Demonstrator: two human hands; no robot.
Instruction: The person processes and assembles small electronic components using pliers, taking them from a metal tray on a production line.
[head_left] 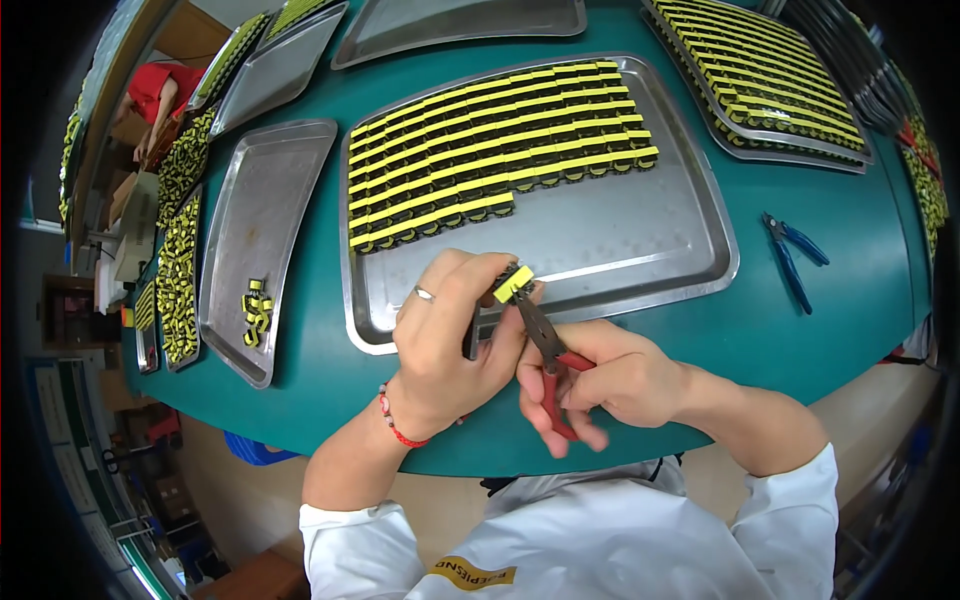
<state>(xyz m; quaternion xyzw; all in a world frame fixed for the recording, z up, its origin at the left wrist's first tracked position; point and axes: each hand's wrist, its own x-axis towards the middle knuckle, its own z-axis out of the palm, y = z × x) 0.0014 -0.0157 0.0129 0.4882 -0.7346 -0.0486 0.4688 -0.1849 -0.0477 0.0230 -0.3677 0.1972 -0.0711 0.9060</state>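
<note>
My left hand (440, 325) pinches a small part with a yellow top and black body (516, 285), held up over the front edge of the large metal tray (640, 235). Wrapped round the red handles of long-nosed pliers (541, 330) is my right hand (610, 375). The pliers' dark jaws reach the yellow part; whether they grip it cannot be made out. A dark strip also shows below my left fingers. Behind my hands, neat rows of yellow-and-black parts (500, 130) fill the far side of the tray.
Blue-handled cutters (788, 260) lie to the right on the green table (840, 220). Left stands a narrow metal tray (265, 190) with several loose yellow-and-black pieces (256, 312). Stacked full trays (770, 75) are at the back right. A person in red (160, 95) is at the far left.
</note>
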